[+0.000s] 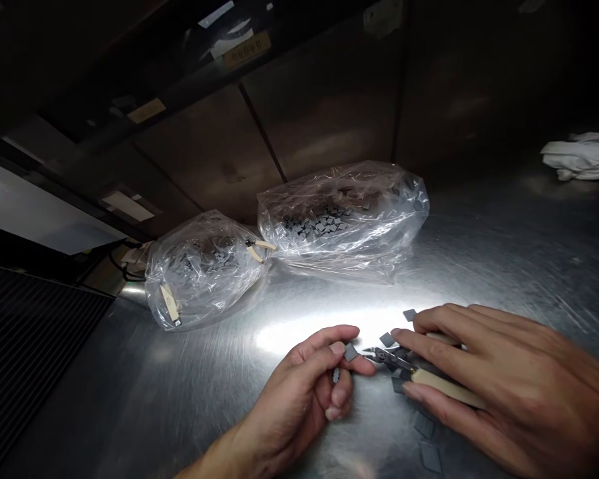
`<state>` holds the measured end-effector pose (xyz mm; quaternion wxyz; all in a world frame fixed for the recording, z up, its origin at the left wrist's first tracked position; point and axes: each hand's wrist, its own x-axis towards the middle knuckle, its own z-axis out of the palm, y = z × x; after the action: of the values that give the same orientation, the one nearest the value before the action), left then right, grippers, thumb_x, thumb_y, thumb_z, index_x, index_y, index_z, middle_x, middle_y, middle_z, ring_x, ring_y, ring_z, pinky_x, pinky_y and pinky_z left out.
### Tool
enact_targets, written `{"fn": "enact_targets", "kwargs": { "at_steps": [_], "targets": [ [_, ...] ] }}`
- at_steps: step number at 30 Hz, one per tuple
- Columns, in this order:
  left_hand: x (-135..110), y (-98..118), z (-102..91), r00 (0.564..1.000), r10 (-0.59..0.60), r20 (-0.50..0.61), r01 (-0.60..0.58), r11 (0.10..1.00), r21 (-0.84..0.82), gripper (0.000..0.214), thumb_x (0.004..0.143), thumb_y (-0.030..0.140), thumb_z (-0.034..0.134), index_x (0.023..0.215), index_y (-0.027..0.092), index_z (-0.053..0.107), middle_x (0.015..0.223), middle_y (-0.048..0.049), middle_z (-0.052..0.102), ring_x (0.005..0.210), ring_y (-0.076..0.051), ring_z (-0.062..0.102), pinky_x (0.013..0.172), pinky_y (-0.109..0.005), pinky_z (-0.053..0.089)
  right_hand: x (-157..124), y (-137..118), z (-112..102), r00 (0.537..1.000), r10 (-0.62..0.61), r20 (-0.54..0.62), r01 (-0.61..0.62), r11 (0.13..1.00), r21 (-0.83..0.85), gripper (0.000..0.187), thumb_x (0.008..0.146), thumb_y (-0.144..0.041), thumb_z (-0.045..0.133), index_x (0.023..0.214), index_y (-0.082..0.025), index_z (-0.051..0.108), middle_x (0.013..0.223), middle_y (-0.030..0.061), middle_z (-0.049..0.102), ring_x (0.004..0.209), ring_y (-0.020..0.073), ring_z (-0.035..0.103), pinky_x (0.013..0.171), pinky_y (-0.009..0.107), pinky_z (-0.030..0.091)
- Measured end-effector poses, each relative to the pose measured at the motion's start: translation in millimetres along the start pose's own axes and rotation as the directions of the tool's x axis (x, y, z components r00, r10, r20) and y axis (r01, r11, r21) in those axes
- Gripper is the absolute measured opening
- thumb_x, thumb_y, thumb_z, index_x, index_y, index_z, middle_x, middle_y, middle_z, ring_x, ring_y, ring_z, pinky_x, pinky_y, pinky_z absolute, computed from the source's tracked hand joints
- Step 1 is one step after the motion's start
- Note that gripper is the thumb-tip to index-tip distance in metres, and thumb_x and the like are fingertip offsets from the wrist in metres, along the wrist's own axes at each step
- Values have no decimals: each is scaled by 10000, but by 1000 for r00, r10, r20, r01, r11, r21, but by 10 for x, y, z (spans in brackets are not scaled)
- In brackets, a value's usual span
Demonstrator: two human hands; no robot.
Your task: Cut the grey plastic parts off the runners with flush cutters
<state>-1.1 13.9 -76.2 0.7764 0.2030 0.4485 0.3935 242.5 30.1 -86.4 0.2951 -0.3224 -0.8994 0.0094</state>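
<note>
My left hand is curled, pinching a small grey square piece between thumb and forefinger. My right hand is wrapped round a pair of small cutters with cream handles, whose metal jaws point left at the grey piece. Several loose grey squares lie on the steel bench around and under my right hand.
Two clear plastic bags full of grey squares sit behind the hands; another pair of cream-handled cutters lies between them. A white cloth is at the far right. A dark ribbed surface lies beyond the bench's left edge.
</note>
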Motion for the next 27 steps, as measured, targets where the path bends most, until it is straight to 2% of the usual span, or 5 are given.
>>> {"fn": "enact_targets", "kwargs": {
  "at_steps": [3, 9, 15, 27],
  "targets": [
    [-1, -12, -1, 1000, 19, -7, -19, 999, 28, 253, 901, 254, 733, 1100, 99, 755, 902, -115, 783, 470, -38, 468, 460, -191, 314, 21, -26, 20, 1000, 6, -24, -6, 1000, 0, 268, 1002, -254, 553, 1244, -172, 634, 1106, 97, 690, 931, 247, 681, 702, 360, 517],
    [-14, -26, -2, 1000, 21, 17, -23, 997, 79, 189, 928, 269, 718, 1061, 135, 727, 992, -135, 802, 438, -28, 482, 453, -187, 299, 34, -118, 102, 996, 75, -51, -76, 997, -12, 244, 1012, -251, 533, 1211, -170, 649, 1056, 89, 682, 850, 235, 666, 668, 381, 486],
    [-24, -34, -19, 998, 33, 50, -42, 978, 202, 229, 958, 307, 691, 1111, 136, 685, 1074, -157, 792, 432, 0, 407, 449, -181, 244, 48, -133, 135, 997, 62, -51, -64, 998, -28, 246, 997, -247, 537, 1185, -159, 669, 1030, 101, 678, 809, 241, 654, 629, 383, 452],
    [-12, -60, -39, 998, 42, 55, -51, 981, 189, 224, 938, 277, 720, 1098, 123, 689, 1017, -141, 794, 463, -10, 440, 479, -181, 289, 50, -143, 130, 998, 54, -32, -55, 998, -28, 247, 996, -247, 536, 1184, -160, 671, 1029, 114, 684, 844, 261, 662, 616, 375, 443]
  ]
}}
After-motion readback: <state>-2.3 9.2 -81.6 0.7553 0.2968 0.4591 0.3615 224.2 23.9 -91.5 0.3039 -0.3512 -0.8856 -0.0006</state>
